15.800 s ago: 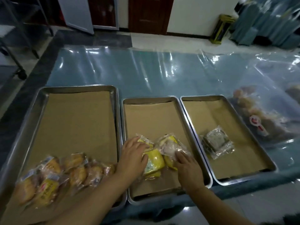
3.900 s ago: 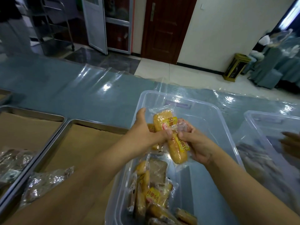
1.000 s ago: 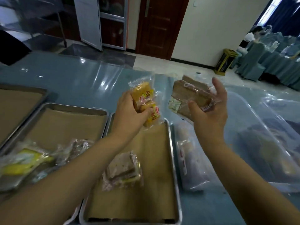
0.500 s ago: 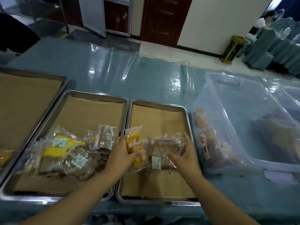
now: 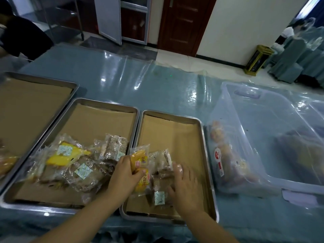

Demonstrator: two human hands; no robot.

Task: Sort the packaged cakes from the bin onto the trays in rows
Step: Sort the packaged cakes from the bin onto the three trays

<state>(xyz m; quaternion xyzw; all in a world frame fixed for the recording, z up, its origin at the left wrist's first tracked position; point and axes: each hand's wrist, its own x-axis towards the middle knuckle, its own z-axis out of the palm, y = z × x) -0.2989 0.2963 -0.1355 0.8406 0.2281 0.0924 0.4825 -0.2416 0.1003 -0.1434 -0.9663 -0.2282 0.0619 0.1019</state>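
Head cam: left hand (image 5: pixel 125 174) is gripping two yellow cake packs (image 5: pixel 140 170) over the near-left corner of the right tray (image 5: pixel 201 137), prob bc they belong w/ the other yellow ones further left. Right hand (image 5: pixel 185 183) lies flat, fingers spread, on a brown cake pack (image 5: pixel 160 188) by that tray's near edge; grasping or just pressing, can't tell, it's blurred. Middle tray (image 5: pixel 73 106) has a messy pile along its near edge, no rows yet. Wrappers are crinkly clear plastic, trays shiny metal w/ brown paper liners. Clear plastic bin (image 5: pixel 249 95) sits just right of the trays, w/ more cakes inside.
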